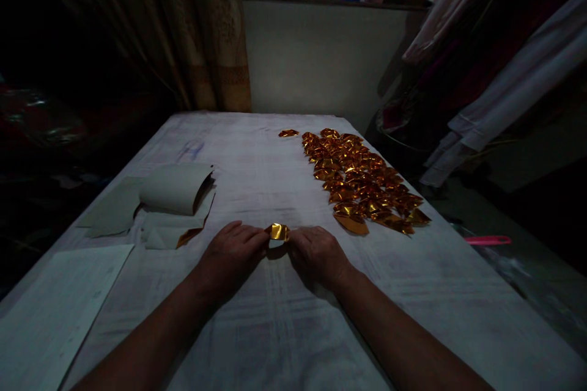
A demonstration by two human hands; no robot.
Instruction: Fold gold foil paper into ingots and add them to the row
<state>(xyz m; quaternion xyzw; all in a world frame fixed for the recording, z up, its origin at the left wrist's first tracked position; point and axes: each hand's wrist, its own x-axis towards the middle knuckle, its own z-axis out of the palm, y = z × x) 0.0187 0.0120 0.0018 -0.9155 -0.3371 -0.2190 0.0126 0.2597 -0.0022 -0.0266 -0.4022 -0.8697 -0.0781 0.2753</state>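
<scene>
A small piece of shiny gold foil paper (279, 232) is stretched between my two hands, just above the white cloth of the table. My left hand (236, 247) pinches its left end, and my right hand (318, 250) pinches the right end. The foil looks folded, with a pale patch showing under its middle. My fingertips are partly hidden behind the knuckles. Beyond my right hand lies a pile of folded gold foil pieces (355, 174). One more folded foil piece (288, 133) sits apart at the pile's far left.
Curled pale sheets (172, 189) with gold undersides lie at the left, near a flat white paper (59, 311). The cloth-covered table (293, 330) ends before a pale wall (312, 61). A curtain (215, 30) hangs at back left, clothes (518, 85) at right.
</scene>
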